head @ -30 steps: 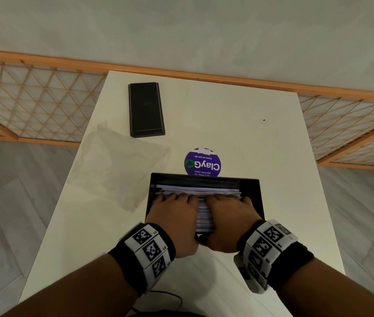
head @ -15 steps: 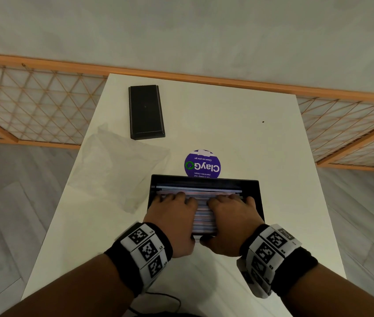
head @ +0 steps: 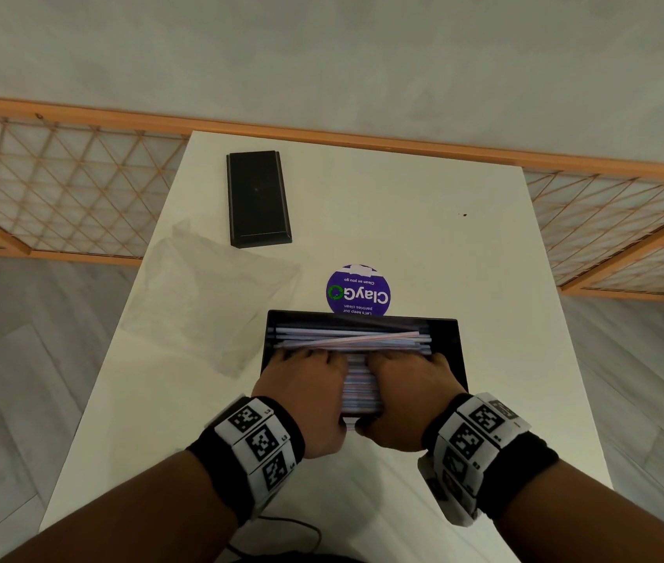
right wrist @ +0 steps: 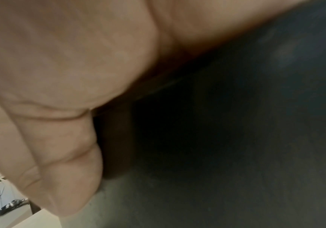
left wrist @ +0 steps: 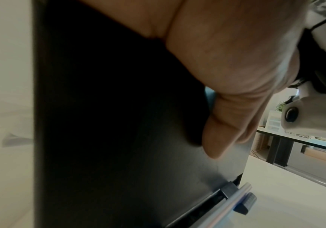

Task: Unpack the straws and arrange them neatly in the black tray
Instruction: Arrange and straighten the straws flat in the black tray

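Note:
The black tray [head: 443, 339] sits on the white table in front of me, filled with a pile of pale striped straws [head: 346, 339] lying left to right. One straw lies skewed across the top. My left hand [head: 306, 384] and right hand [head: 407, 384] rest side by side on the pile's near half, fingers curled down into the straws. Both thumbs meet at the tray's near edge. In the left wrist view my thumb [left wrist: 226, 131] presses the tray's dark outer wall [left wrist: 119, 138]. The right thumb [right wrist: 66, 177] lies against the same wall [right wrist: 216, 154].
A crumpled clear plastic bag [head: 208, 302] lies left of the tray. A long black box-like piece [head: 259, 199] sits at the far left. A purple round sticker [head: 359, 292] is just behind the tray. A wooden lattice rail [head: 78, 188] runs behind the table.
Both hands have drawn slightly back towards me over the pile, uncovering more straws at the far side. One straw now lies askew on top.

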A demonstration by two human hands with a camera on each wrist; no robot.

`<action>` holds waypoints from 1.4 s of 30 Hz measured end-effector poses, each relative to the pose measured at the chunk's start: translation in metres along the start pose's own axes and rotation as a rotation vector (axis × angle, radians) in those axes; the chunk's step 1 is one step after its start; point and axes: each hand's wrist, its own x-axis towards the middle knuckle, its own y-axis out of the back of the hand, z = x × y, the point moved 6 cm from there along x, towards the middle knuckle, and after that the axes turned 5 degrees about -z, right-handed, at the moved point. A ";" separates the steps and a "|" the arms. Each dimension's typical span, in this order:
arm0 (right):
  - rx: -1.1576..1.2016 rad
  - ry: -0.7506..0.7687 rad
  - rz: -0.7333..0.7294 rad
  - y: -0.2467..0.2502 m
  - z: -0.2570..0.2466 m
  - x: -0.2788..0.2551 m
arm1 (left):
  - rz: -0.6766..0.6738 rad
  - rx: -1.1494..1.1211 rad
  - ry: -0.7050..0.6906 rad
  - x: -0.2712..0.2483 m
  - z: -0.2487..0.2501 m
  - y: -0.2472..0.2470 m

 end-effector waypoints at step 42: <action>-0.071 0.015 -0.018 0.006 -0.010 -0.011 | 0.004 0.038 -0.110 -0.001 0.004 0.006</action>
